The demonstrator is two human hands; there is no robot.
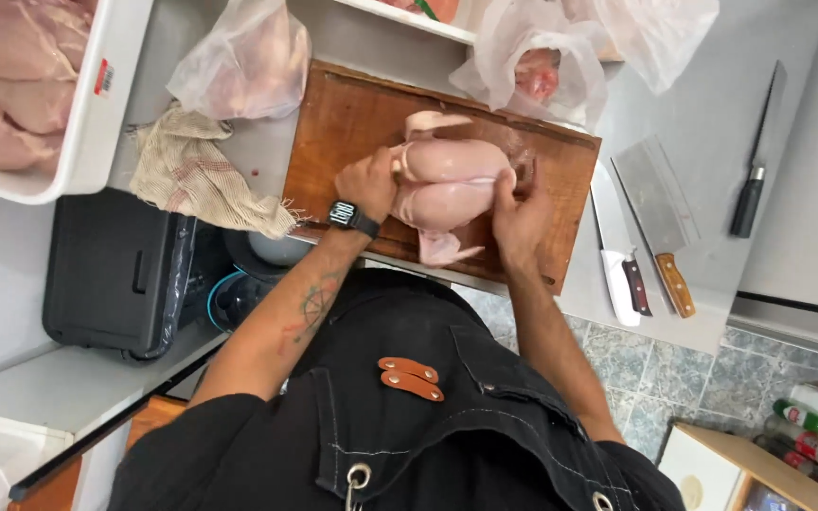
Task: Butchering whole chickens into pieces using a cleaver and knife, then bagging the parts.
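A whole raw plucked chicken lies on a brown wooden cutting board on a steel counter. My left hand, with a black watch on the wrist, grips the chicken's left side. My right hand presses against the chicken's right side. Both hands are on the bird, one at each end. I wear a black apron.
Two cleavers and a white-bladed knife lie right of the board; a long black-handled knife lies farther right. Plastic bags of meat sit behind the board. A beige cloth and a white tray of meat lie left.
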